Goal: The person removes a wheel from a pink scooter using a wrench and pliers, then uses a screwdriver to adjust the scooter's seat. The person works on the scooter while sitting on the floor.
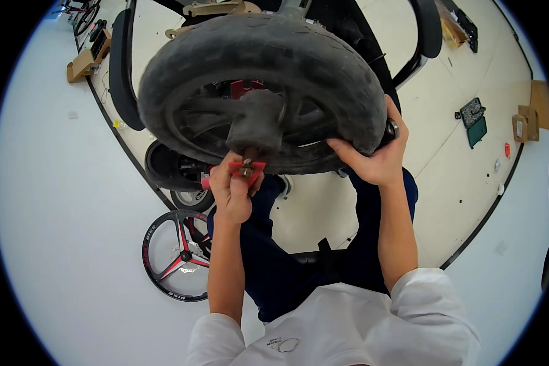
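A large black wheel (183, 67) with a worn tyre fills the upper middle, its hub (255, 122) facing me. My left hand (232, 189) has its fingers closed on a red metal plate (255, 166) by the axle bolt (246, 171) below the hub. My right hand (375, 149) grips the tyre's right side, thumb against its lower edge; beside its fingers is a dark object with a shiny rim (391, 129), too hidden to name.
A black frame (424, 30) stands behind. Another wheel (165, 165) and a three-spoke wheel (183, 256) lie lower left. Cardboard boxes (79, 66), a green case (474, 128), small boxes (524, 125) and small scattered items (506, 149) are on the floor around my legs.
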`<state>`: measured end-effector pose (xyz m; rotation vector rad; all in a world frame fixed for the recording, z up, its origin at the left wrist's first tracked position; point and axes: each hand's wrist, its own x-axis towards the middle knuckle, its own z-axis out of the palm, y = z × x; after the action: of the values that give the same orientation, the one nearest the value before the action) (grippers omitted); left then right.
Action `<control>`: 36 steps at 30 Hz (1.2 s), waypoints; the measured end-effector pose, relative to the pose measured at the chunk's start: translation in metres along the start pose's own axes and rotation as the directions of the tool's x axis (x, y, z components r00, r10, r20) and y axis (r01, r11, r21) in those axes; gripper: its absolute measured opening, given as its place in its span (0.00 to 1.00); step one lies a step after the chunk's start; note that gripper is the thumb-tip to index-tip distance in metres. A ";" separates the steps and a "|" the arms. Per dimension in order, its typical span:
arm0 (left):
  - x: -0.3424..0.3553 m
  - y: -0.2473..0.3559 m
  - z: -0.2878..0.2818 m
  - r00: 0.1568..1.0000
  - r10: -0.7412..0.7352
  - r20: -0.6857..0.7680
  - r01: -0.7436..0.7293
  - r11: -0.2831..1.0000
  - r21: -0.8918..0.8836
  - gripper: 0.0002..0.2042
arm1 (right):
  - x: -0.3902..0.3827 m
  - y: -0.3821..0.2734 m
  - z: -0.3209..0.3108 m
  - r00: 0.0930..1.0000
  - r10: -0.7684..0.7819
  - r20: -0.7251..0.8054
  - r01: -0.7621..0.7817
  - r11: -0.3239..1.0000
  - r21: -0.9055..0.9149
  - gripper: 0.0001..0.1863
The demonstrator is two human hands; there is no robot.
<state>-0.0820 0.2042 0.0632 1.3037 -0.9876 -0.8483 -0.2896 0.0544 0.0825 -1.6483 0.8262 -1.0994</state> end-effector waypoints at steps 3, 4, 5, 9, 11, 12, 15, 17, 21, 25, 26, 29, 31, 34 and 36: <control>0.000 -0.010 0.008 0.997 0.041 -0.060 -0.038 0.998 0.052 0.28 | -0.001 0.012 -0.001 0.998 -0.058 -0.002 0.058 0.998 -0.016 0.26; 0.000 -0.011 0.012 0.996 0.046 -0.075 -0.041 0.997 0.069 0.28 | -0.004 0.013 -0.002 0.998 -0.056 -0.009 0.056 0.998 -0.014 0.27; 0.000 -0.012 0.014 0.994 0.053 -0.094 -0.045 0.995 0.084 0.28 | -0.006 0.013 -0.003 0.998 -0.056 -0.012 0.056 0.998 -0.013 0.27; -0.004 -0.021 0.011 0.987 0.116 -0.111 -0.094 0.978 0.184 0.34 | -0.017 0.021 -0.007 0.993 -0.118 0.004 0.118 0.984 -0.136 0.29; -0.012 -0.031 0.007 0.976 0.160 -0.145 -0.128 0.969 0.212 0.38 | -0.022 0.018 -0.007 0.986 -0.164 0.031 0.167 0.959 -0.228 0.30; -0.015 -0.035 0.006 0.975 0.165 -0.151 -0.131 0.969 0.211 0.40 | -0.028 0.020 -0.009 0.985 -0.165 0.053 0.174 0.945 -0.278 0.34; -0.020 -0.039 0.008 0.974 0.166 -0.156 -0.136 0.973 0.188 0.42 | -0.047 0.036 -0.013 0.972 -0.222 0.076 0.235 0.915 -0.328 0.42; -0.018 -0.038 0.012 0.979 0.149 -0.136 -0.127 0.978 0.163 0.40 | -0.053 0.045 -0.016 0.955 -0.286 0.082 0.297 0.892 -0.340 0.46; -0.011 -0.034 0.007 0.993 0.115 -0.033 -0.104 0.965 0.240 0.29 | -0.032 0.030 -0.019 0.898 -0.441 -0.002 0.422 0.861 -0.285 0.41; -0.006 -0.022 0.009 1.000 0.010 0.018 -0.015 0.954 0.298 0.18 | 0.004 -0.005 -0.027 0.880 -0.475 0.025 0.461 0.840 -0.286 0.33; -0.004 -0.019 0.010 1.000 -0.020 0.021 0.013 0.956 0.292 0.16 | 0.012 -0.014 -0.027 0.889 -0.457 0.038 0.448 0.848 -0.284 0.31; -0.007 -0.017 0.004 0.999 -0.026 0.021 0.019 0.964 0.264 0.13 | 0.028 -0.030 -0.024 0.843 -0.525 0.120 0.535 0.792 -0.293 0.31; -0.006 -0.019 0.005 0.997 -0.070 -0.019 0.072 0.976 0.204 0.12 | 0.048 -0.044 -0.019 0.811 -0.541 0.224 0.585 0.751 -0.306 0.32; 0.000 -0.015 0.007 0.998 -0.057 -0.003 0.056 0.976 0.209 0.13 | 0.086 -0.067 -0.019 0.773 -0.450 0.447 0.609 0.723 -0.326 0.35; 0.006 -0.014 0.010 0.999 0.050 0.003 -0.050 0.978 0.203 0.16 | 0.104 -0.062 -0.023 0.758 -0.316 0.570 0.560 0.764 -0.321 0.37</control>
<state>-0.0885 0.1939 0.0502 1.4459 -1.1233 -0.7210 -0.2711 -0.0262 0.1745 -2.5187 0.3652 -0.7426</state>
